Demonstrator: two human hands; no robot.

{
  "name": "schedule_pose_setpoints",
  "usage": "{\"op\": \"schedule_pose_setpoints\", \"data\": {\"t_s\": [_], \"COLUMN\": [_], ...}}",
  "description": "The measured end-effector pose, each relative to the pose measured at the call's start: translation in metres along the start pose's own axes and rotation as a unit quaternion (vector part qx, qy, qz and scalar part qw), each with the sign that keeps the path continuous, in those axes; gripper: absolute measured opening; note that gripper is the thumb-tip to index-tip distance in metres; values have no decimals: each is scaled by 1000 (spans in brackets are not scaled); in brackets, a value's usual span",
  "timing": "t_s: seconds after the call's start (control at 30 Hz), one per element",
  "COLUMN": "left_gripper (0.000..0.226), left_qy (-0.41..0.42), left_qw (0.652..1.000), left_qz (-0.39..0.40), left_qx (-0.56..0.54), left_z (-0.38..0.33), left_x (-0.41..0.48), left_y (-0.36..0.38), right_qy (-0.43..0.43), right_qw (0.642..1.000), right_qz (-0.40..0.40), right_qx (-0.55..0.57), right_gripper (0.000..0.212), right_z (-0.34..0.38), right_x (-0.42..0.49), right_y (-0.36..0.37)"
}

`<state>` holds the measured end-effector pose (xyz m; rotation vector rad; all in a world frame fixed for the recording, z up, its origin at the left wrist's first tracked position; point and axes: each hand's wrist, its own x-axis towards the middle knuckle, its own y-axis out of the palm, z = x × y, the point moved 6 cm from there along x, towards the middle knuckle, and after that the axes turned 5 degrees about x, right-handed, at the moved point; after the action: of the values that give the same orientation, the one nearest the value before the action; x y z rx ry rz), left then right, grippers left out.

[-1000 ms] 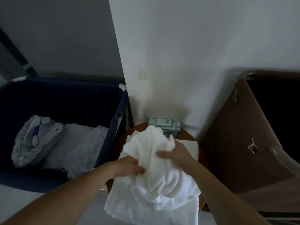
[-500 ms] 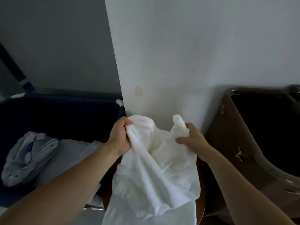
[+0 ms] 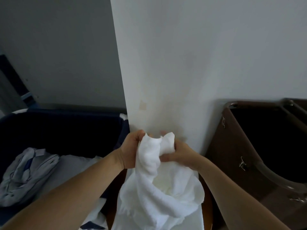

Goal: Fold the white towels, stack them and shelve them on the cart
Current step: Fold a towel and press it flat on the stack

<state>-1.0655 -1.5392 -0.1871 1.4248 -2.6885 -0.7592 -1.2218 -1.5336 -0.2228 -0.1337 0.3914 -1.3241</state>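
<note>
Towel [image 3: 159,188]: hanging crumpled below the left hand [image 3: 131,151] and right hand [image 3: 179,155] (top edge bunched between them).
Hands: both clutching that edge.
Change: hands drawing closer together.

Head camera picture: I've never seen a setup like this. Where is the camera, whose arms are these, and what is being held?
There is no robot here. A person wears a wide-angle camera on the head, looking forward and down, so the two bare arms are their own. The left hand and right hand both grip the bunched top of a white towel, close together, in front of a white wall corner. The rest of the towel hangs crumpled, not yet folded, over a brown tabletop that barely shows. On the left stands a dark blue laundry bin holding pale linen; on the right, a brown bin, its inside too dark to see.
</note>
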Motion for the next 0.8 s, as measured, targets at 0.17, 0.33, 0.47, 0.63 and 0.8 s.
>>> {"op": "schedule_pose_setpoints", "data": {"t_s": [0.17, 0.33, 0.47, 0.63, 0.8], "left_gripper": [14, 51, 68, 63, 55], "left_qy": [-87, -206, -257, -88, -135], "left_qw": [995, 969, 909, 951, 974], "left_qz": [51, 34, -46, -118, -4], "left_qx": [21, 134, 325, 274, 183], "left_z": [9, 44, 66, 10, 22], "left_x": [-12, -26, -14, 23, 24], "left_y": [-21, -40, -63, -29, -1], "right_qy": [43, 29, -109, -282, -182], "right_qw": [982, 917, 922, 914, 962], "right_qz": [20, -47, -192, -150, -141], "right_qx": [-182, -395, -317, -252, -144], "right_gripper": [34, 34, 35, 36, 29], "right_z": [-7, -10, 16, 55, 36], "right_x": [2, 2, -10, -15, -18], "right_y": [3, -16, -29, -10, -9]}}
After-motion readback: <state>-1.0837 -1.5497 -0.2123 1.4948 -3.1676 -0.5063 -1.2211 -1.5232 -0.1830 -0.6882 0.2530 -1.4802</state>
